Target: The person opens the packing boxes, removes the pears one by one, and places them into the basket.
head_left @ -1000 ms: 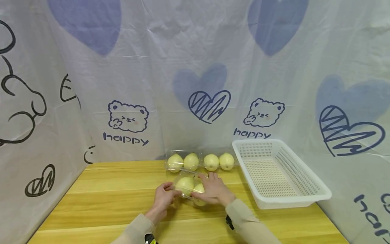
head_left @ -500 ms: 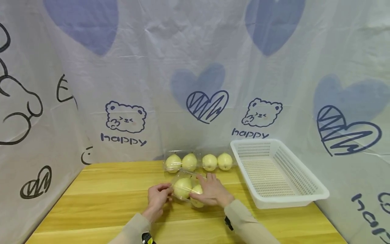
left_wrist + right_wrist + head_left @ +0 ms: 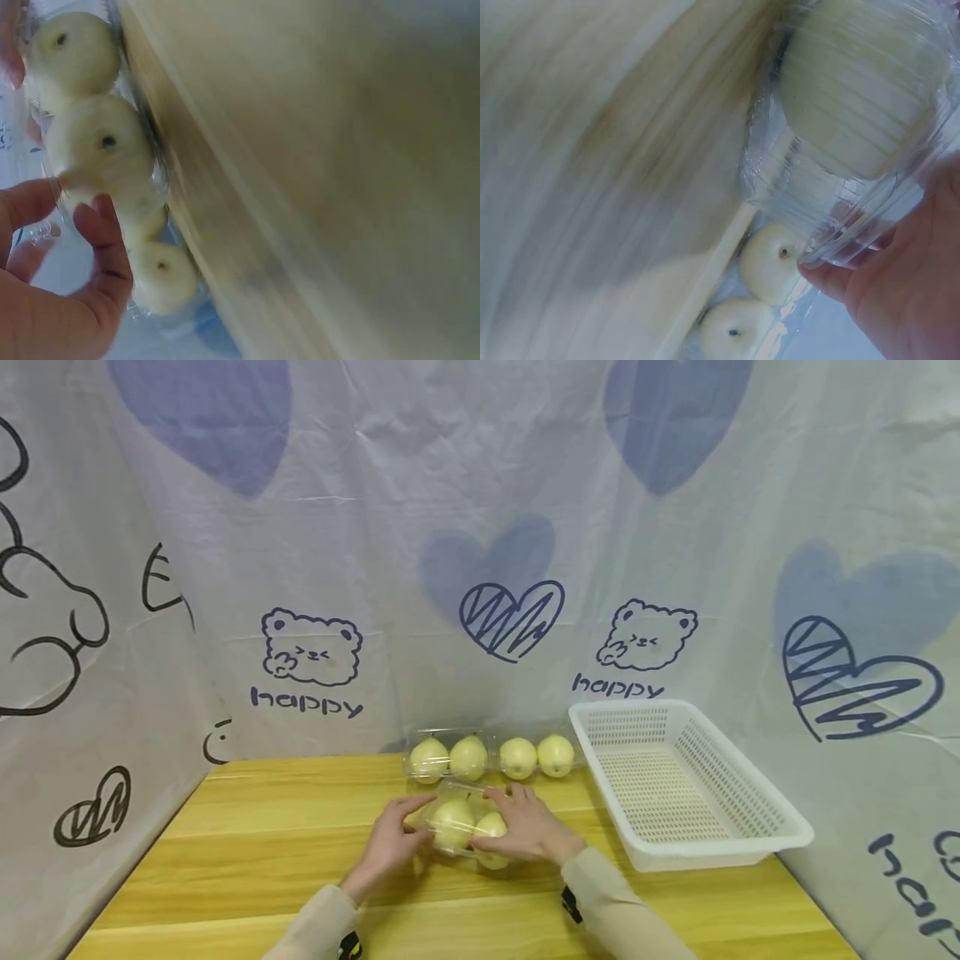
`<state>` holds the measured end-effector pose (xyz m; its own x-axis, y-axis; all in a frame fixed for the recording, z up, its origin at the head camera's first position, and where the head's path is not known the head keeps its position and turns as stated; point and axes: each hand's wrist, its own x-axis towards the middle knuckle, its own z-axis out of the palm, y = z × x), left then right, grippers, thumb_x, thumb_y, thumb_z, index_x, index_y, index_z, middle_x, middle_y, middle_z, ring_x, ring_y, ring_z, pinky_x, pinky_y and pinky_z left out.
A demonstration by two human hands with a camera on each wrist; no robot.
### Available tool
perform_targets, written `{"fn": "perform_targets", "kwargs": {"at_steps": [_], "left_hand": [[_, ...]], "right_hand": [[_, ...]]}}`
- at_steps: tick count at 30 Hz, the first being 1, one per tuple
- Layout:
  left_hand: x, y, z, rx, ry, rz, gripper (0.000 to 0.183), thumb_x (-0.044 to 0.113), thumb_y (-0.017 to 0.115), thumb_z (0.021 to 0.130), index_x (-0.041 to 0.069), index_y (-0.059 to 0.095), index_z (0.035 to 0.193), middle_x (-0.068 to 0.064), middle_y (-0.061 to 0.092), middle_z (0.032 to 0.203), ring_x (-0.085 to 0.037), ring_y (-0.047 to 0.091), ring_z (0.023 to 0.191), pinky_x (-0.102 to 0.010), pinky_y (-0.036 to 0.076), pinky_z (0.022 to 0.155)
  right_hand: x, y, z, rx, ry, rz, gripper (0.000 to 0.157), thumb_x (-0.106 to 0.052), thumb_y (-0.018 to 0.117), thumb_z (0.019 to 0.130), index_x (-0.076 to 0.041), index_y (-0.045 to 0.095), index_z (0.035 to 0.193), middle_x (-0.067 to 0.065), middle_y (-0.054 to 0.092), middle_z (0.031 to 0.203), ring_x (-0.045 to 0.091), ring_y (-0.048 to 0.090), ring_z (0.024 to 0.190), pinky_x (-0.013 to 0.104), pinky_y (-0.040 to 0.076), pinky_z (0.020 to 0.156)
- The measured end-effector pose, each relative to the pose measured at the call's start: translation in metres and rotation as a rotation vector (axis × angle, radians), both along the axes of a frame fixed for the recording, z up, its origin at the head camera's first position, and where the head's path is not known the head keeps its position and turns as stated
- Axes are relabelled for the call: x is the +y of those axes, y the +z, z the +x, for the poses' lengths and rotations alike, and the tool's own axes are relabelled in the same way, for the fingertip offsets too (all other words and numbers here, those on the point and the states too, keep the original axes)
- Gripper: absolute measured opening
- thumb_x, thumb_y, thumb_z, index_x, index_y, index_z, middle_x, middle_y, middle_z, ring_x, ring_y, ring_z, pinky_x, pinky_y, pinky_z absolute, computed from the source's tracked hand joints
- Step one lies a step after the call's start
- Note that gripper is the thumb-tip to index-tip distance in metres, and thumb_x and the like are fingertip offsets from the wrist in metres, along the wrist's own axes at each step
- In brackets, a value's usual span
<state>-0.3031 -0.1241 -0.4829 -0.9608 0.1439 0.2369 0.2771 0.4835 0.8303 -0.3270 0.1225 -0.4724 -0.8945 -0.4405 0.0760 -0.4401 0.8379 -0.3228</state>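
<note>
A clear plastic fruit box [image 3: 459,853] holding two pale yellow pears [image 3: 453,824] stands in the middle of the wooden table. At its right end my right hand [image 3: 528,828] grips it, thumb on the near side and fingers on the far side. In the right wrist view, the thumb presses the rim of the clear box [image 3: 832,202]. My left hand [image 3: 392,842] is at the left end, thumb and fingers spread apart around the corner. The left wrist view shows its fingers [image 3: 105,240] bent loosely beside the box; whether they touch it I cannot tell.
Behind, against the curtain [image 3: 420,677], a row of clear boxes holds several pears [image 3: 468,758]. A white perforated plastic basket [image 3: 727,853] stands to the right on the wooden table [image 3: 247,852]. Printed curtains also close off the left and right sides.
My left hand has moved from pinching the box's left edge, away to the left, then back with its fingers spread wider. The right hand keeps its grip.
</note>
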Motion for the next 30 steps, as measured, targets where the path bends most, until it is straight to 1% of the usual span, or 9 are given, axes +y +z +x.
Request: {"fn": "perform_targets", "kwargs": {"at_steps": [2,4,8,11,15,19,22,26,30], "left_hand": [[-0.002,0.0,-0.001,0.047,-0.04,-0.063,0.049,-0.003,0.07,0.085,0.005,0.062,0.132,-0.033,0.043,0.139,-0.029,0.071,0.082,-0.029,0.059,0.071],[-0.004,0.001,-0.001,0.054,-0.073,-0.1,0.048,-0.002,0.069,0.085,0.005,0.062,0.132,-0.035,0.039,0.143,-0.029,0.071,0.083,-0.026,0.059,0.07],[-0.005,0.002,0.0,0.015,-0.118,-0.102,0.049,-0.001,0.069,0.086,0.006,0.06,0.134,-0.03,0.049,0.14,-0.025,0.069,0.071,-0.023,0.054,0.053],[-0.004,0.002,0.002,-0.002,-0.131,-0.087,0.05,0.0,0.068,0.087,0.007,0.059,0.135,-0.023,0.058,0.135,-0.024,0.066,0.061,-0.024,0.048,0.044],[-0.002,0.0,0.002,0.039,-0.138,-0.095,0.049,0.002,0.069,0.086,0.003,0.059,0.134,-0.028,0.055,0.135,-0.021,0.068,0.064,-0.023,0.051,0.048],[0.0,-0.003,0.003,0.112,-0.122,-0.135,0.045,0.006,0.072,0.086,-0.001,0.062,0.13,-0.036,0.047,0.138,-0.014,0.071,0.068,-0.018,0.054,0.057],[0.001,-0.002,0.004,0.148,-0.108,-0.164,0.045,0.009,0.074,0.085,-0.001,0.063,0.127,-0.037,0.047,0.138,-0.009,0.069,0.065,-0.017,0.054,0.059],[0.003,0.0,0.005,0.182,-0.1,-0.199,0.044,0.01,0.077,0.083,0.0,0.065,0.124,-0.034,0.051,0.135,-0.005,0.065,0.061,-0.016,0.053,0.058],[0.003,0.002,0.006,0.194,-0.104,-0.23,0.045,0.012,0.078,0.082,0.004,0.064,0.124,-0.025,0.056,0.132,-0.003,0.061,0.063,-0.017,0.053,0.06]], "right_hand": [[0.002,0.001,0.0,-0.011,0.016,-0.025,0.091,-0.074,0.059,0.078,-0.023,0.037,0.15,0.023,0.037,0.149,0.041,0.04,0.134,0.063,0.042,0.101],[0.005,0.001,0.001,-0.028,0.028,-0.047,0.092,-0.072,0.063,0.077,-0.024,0.036,0.151,0.022,0.034,0.152,0.041,0.037,0.137,0.065,0.041,0.101],[0.01,0.001,0.005,-0.045,0.044,-0.085,0.091,-0.066,0.067,0.077,-0.025,0.036,0.152,0.021,0.025,0.158,0.041,0.029,0.143,0.067,0.035,0.105],[0.012,0.0,0.008,-0.041,0.051,-0.091,0.089,-0.062,0.067,0.078,-0.026,0.035,0.152,0.02,0.021,0.16,0.041,0.022,0.146,0.067,0.029,0.109],[0.016,0.0,0.01,-0.032,0.05,-0.097,0.087,-0.06,0.067,0.08,-0.025,0.035,0.153,0.023,0.018,0.161,0.042,0.018,0.148,0.068,0.025,0.11],[0.021,-0.002,0.011,-0.028,0.016,-0.138,0.088,-0.058,0.069,0.08,-0.02,0.035,0.153,0.029,0.016,0.159,0.046,0.02,0.146,0.069,0.029,0.108],[0.025,-0.004,0.012,-0.048,-0.031,-0.181,0.092,-0.059,0.069,0.081,-0.017,0.031,0.154,0.03,0.018,0.158,0.049,0.03,0.141,0.069,0.035,0.104],[0.03,-0.005,0.014,-0.079,-0.071,-0.213,0.099,-0.061,0.068,0.082,-0.015,0.023,0.157,0.027,0.027,0.156,0.046,0.041,0.135,0.065,0.038,0.104],[0.031,-0.004,0.015,-0.09,-0.092,-0.232,0.104,-0.062,0.068,0.082,-0.006,0.021,0.156,0.028,0.033,0.153,0.044,0.044,0.133,0.062,0.038,0.106]]}}
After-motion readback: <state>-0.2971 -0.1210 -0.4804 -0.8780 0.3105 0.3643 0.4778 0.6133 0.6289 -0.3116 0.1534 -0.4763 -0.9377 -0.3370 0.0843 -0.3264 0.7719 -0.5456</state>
